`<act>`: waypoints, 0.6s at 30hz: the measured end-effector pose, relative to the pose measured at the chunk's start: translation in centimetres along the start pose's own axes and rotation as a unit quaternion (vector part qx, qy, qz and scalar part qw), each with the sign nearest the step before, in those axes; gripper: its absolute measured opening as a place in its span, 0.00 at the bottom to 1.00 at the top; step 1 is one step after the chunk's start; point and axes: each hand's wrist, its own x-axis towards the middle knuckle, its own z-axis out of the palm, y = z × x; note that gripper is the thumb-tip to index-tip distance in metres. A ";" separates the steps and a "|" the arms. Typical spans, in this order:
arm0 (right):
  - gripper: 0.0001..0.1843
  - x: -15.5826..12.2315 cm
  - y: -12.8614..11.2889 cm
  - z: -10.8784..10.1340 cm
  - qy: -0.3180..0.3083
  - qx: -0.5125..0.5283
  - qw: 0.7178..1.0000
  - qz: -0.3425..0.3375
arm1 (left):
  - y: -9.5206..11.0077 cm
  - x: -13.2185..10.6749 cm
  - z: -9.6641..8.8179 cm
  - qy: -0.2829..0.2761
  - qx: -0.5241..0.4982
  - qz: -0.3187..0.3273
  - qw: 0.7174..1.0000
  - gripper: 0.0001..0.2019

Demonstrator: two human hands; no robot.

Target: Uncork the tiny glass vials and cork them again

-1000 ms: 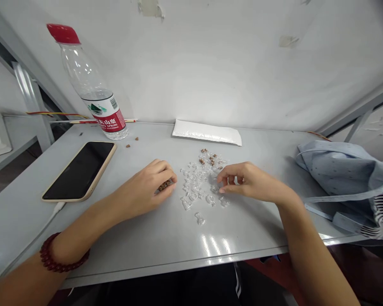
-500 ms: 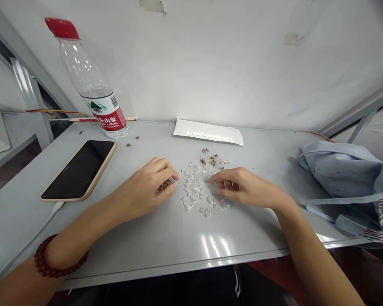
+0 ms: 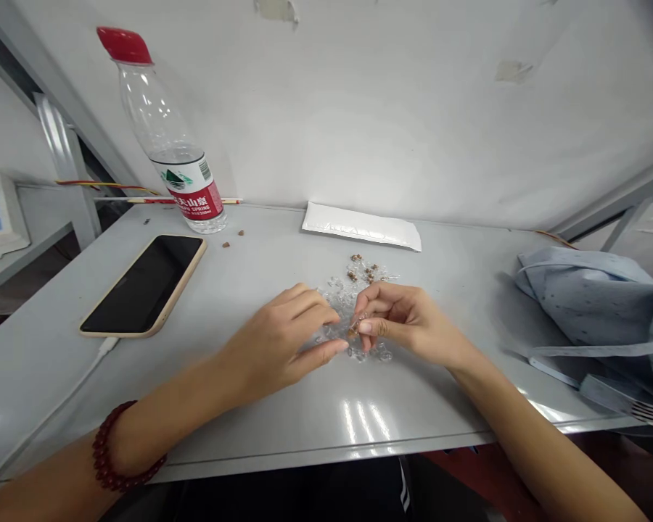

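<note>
My right hand (image 3: 405, 319) pinches a tiny clear bottle-like piece between thumb and fingers, with a small brown cork-like bit (image 3: 352, 333) at its left end. Close to it on the left, my left hand (image 3: 299, 335) has its thumb and fingers apart, pointing at the held piece, with nothing visible between them. Beneath and behind both hands spreads a pile of tiny clear bottle-like pieces (image 3: 342, 296), partly hidden by my fingers. Farther back lie several clear pieces with brown stoppers (image 3: 370, 272). The loose brown bits seen earlier are hidden by my left hand.
A phone (image 3: 146, 285) with a white charging cable (image 3: 65, 402) lies at left, near a red-capped water bottle (image 3: 188, 185). A white padded packet (image 3: 362, 226) rests by the wall. Blue fabric (image 3: 593, 301) sits at right. Two brown crumbs (image 3: 226, 245) lie near the bottle.
My left hand has moved right, off the loose brown bits, to beside my right hand. My right hand has lifted a tiny clear bottle-like piece from the pile. The view has shifted slightly.
</note>
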 end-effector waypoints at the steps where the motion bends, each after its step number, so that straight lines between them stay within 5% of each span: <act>1: 0.08 0.0 0.0 0.3 -0.008 0.006 1.000 0.002 | 0.1 0.0 0.1 0.000 -0.005 0.006 1.000 0.07; 10: 0.09 0.0 0.0 1.2 0.002 -0.040 0.999 0.025 | 0.6 0.0 0.2 0.012 -0.023 0.034 0.999 0.09; 14: 0.08 -0.4 -0.5 -0.2 0.047 -0.063 0.997 0.016 | 0.0 0.0 -0.6 0.016 -0.005 0.011 1.000 0.08; 18: 0.09 -1.0 -1.5 -2.4 0.105 -0.228 0.967 0.032 | -1.3 -0.2 -1.8 -0.031 0.041 -0.047 0.998 0.06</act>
